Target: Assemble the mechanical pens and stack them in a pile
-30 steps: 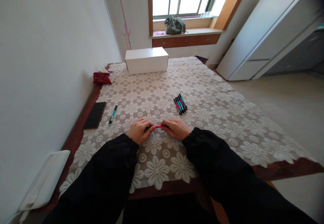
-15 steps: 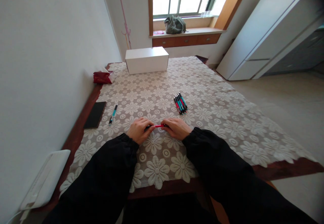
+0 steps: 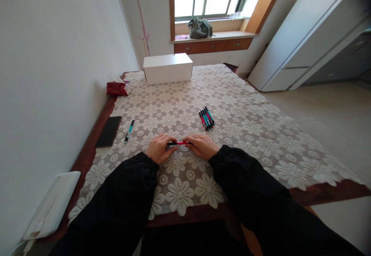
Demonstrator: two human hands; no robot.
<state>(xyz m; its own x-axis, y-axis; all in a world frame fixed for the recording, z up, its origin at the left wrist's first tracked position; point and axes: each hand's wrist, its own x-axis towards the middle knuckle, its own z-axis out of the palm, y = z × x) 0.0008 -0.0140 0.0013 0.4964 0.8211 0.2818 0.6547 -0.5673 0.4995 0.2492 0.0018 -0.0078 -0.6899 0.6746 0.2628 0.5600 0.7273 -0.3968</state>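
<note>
Red pen (image 3: 180, 143) lies level between my left hand (image 3: 159, 148) and right hand (image 3: 203, 146), each pinching one end, low over the near tablecloth (image 3: 246, 132). I judge it light, stiff, slick; end grips suit it.

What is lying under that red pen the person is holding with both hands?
Under the red pen is the white floral lace tablecloth, spread over a dark wooden table. The left hand and right hand cover the pen's ends and the cloth beneath them.
</note>
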